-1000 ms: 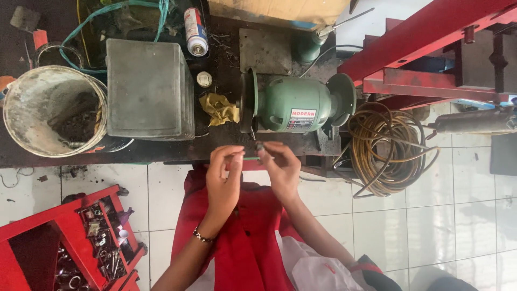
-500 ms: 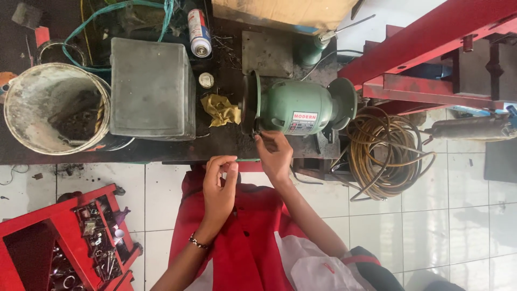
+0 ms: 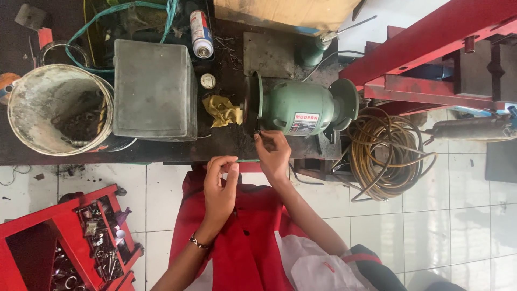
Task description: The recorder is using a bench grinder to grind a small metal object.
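A green bench grinder (image 3: 301,110) stands on the dark workbench (image 3: 226,143), its dark wheel (image 3: 249,105) facing left. My right hand (image 3: 273,156) reaches up to the wheel's lower edge, fingertips pinched on a small dark part that is hard to make out. My left hand (image 3: 221,186) hovers lower, just below the bench edge over my red clothing, with fingers curled toward the thumb and nothing visible in them. A crumpled yellow rag (image 3: 222,112) lies just left of the wheel.
A grey metal box (image 3: 155,89) and a dirty bucket (image 3: 32,91) sit at the bench's left, a spray can (image 3: 200,33) behind. Coiled hose (image 3: 390,148) lies right of the grinder beside a red steel frame (image 3: 431,59). A red toolbox (image 3: 70,242) stands on the tiled floor.
My hands were together below the grinder. The right hand has since risen to the wheel's lower edge, and the left hand has dropped back slightly toward my body.
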